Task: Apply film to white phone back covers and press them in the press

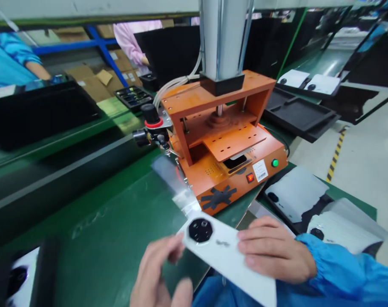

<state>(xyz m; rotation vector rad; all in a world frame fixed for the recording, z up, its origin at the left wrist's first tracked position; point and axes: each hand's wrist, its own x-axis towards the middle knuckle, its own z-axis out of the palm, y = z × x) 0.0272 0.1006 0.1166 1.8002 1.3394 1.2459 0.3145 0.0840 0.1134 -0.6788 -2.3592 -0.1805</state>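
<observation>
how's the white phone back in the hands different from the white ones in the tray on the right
The white phone back in the hands is gripped off the table by the right hand and left hand; the phone backs in the tray lie flat, untouched. The held one's round black camera ring faces up in full view; the tray ones show smaller dark cutouts at their near-left corners. Both are white panels with a dark camera spot.

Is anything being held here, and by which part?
A white phone back cover. The right hand lies over its middle; the left hand touches its left edge below the black camera ring.
</observation>
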